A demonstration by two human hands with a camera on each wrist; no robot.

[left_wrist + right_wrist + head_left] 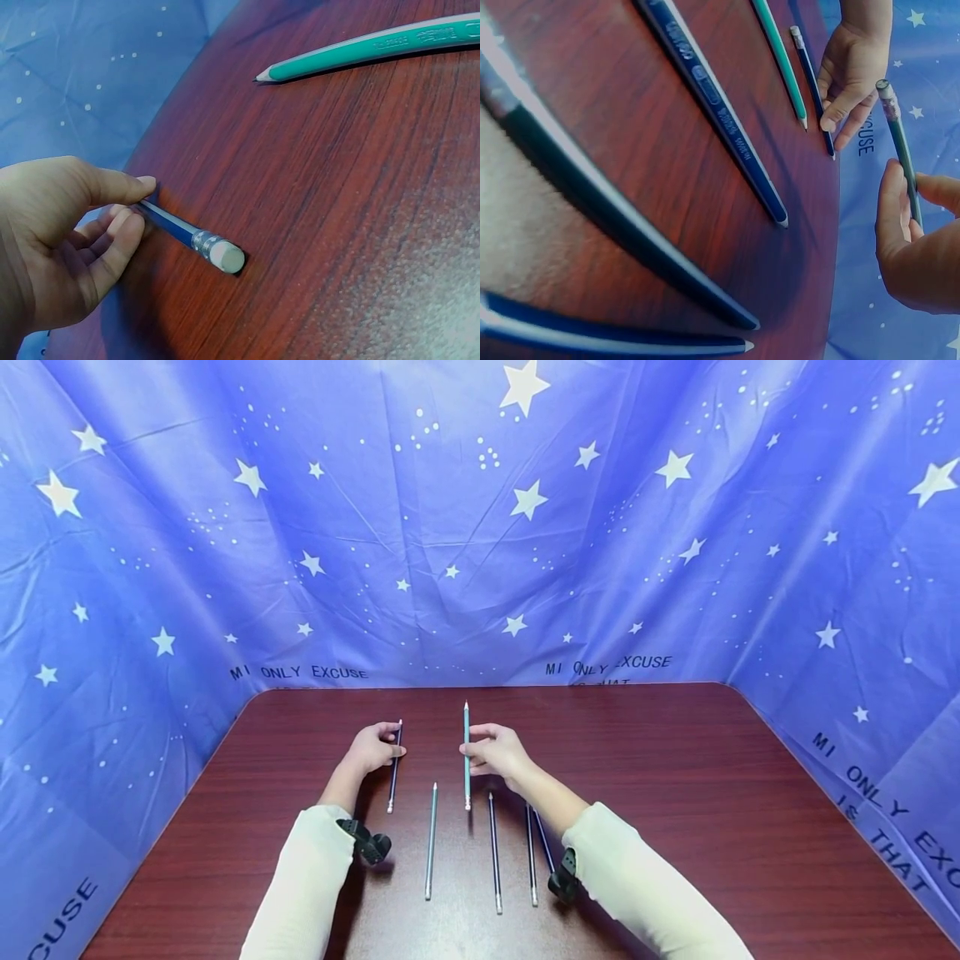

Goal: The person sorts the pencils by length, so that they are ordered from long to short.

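Observation:
My left hand (369, 750) pinches a dark blue pencil (395, 777) between thumb and fingers. In the left wrist view that pencil's white eraser (227, 256) points toward the camera, low over the table. A green pencil (467, 727) is gripped by my right hand (501, 752), tip pointing away from me and eraser toward me. The right wrist view shows this green pencil (903, 146) raised, eraser end up, between the thumb and fingers.
Another green pencil (431, 843) lies on the dark red wooden table (675, 760) between my arms. To its right lie three dark blue pencils: one (495, 856), a second (532, 864) and a third (545, 843) partly behind my right wrist. A blue star-patterned cloth (450, 527) hangs around the table.

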